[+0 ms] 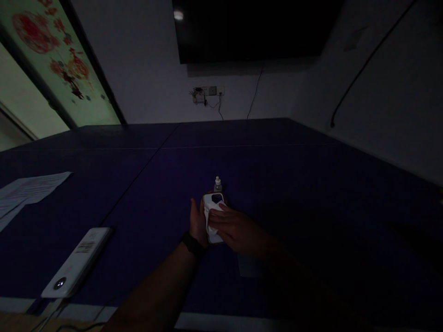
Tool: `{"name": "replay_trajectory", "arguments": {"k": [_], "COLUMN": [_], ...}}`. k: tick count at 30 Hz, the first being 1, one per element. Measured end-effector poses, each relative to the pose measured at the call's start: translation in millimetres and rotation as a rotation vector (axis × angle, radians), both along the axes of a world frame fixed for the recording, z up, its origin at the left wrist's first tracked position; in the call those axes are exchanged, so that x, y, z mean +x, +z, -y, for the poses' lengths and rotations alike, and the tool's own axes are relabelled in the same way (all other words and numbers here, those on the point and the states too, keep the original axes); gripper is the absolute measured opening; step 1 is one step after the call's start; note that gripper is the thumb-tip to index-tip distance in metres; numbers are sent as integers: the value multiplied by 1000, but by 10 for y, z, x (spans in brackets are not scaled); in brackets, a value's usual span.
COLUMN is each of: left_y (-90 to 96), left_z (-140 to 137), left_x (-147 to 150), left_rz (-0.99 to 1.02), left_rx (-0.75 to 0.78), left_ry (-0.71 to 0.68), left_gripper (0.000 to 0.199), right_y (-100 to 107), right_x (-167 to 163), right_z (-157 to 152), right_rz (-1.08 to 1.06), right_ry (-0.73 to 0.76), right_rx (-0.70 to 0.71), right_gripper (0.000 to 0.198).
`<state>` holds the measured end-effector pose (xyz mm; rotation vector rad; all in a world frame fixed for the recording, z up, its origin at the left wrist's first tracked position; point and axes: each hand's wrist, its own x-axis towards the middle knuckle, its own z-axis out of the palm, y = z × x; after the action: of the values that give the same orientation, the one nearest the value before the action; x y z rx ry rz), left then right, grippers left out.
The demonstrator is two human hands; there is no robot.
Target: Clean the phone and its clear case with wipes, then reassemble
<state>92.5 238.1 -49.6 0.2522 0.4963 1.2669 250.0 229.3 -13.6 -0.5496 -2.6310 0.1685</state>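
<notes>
In the head view my left hand [197, 225] grips a phone [215, 239] from its left side and from beneath, thumb raised; its back and dark camera block face up. Across that back, my right hand [238, 229] presses a crumpled white tissue [211, 213] with its fingers together. Just beyond the phone stands a small clear bottle [218, 185] with a white dropper-like cap. Beneath my right wrist a pale flat item [247, 267] shows in part; I cannot make out what it is.
A white power bank [78, 263] with a cable lies at the near left on the blue table [194, 159]. Printed papers [31, 191] are at the far left. On the back wall hang sockets [207, 91] with cords, under a dark screen [252, 32]. The room is dim.
</notes>
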Motion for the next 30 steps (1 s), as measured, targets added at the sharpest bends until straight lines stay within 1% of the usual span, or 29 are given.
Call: {"name": "replay_trajectory", "arguments": {"k": [2, 3, 5, 8, 11, 14, 18, 21, 23, 24, 27, 29, 30], "left_y": [17, 40, 105, 205, 259, 249, 179, 136, 122, 119, 120, 127, 134], "left_z": [11, 22, 45, 67, 72, 60, 31, 20, 18, 18, 15, 15, 16], "left_x": [2, 6, 15, 27, 28, 18, 2, -10, -18, -20, -17, -12, -9], "left_rz": [-8, -12, -9, 0, 4, -7, -42, -47, -46, -48, -59, -64, -66], "left_rx": [-38, -58, -86, -69, -36, -29, -3, -2, -3, -1, 3, 11, 13], "left_ry": [44, 62, 85, 89, 102, 125, 148, 192, 195, 184, 138, 135, 143], "left_gripper": [75, 74, 72, 70, 70, 71, 69, 66, 65, 66, 70, 71, 71], "right_y": [-2, -10, -38, -75, -91, -93, -83, -92, -111, -119, -120, -102, -93], "right_x": [27, 45, 81, 119, 109, 50, -15, -34, -45, -49, -40, -24, -19], "right_z": [-16, -28, -55, -87, -95, -75, -23, 16, 29, 30, 12, 0, -1], "right_rz": [-57, -94, -164, -228, -206, -116, -69, -74, -44, -25, -15, -45, -55], "right_ry": [14, 0, -46, -108, -156, -202, -243, -194, -143, -141, -235, -280, -272], "right_rx": [-29, -19, 44, 150, 207, 235, 202, 192, 207, 212, 200, 188, 187], "right_gripper": [38, 37, 36, 35, 32, 35, 36, 32, 36, 39, 42, 37, 35]}}
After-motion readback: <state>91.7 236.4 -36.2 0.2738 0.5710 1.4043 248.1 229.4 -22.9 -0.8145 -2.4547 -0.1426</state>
